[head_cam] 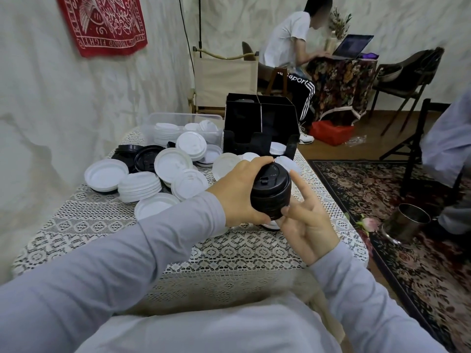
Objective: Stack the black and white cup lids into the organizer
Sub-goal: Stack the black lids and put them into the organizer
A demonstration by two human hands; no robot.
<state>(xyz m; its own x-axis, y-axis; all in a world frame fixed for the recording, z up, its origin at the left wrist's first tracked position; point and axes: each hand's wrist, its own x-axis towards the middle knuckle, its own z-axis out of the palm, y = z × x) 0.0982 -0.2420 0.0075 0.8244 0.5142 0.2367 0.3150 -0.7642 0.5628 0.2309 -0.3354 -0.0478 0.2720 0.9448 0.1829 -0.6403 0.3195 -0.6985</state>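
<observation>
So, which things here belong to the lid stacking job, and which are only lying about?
Job: stack of black lids, gripped by the left hand, touched by the right hand; black organizer; loose white lids; loose black lids; clear bin of white lids.
Lying about: red wall hanging; folding chair; metal bucket; pink rose; laptop.

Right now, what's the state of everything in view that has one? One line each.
Stack of black lids: nested, tilted, held above the tablecloth.
Left hand: grips that stack.
Right hand: fingers mostly straight, touching the stack's lower edge.
Black organizer: upright, with white lids in its front slot.
Clear bin: lidless, holding white lids.
Loose white lids: piled on the tablecloth, some nested.
Loose black lids: partly buried under white ones.
</observation>
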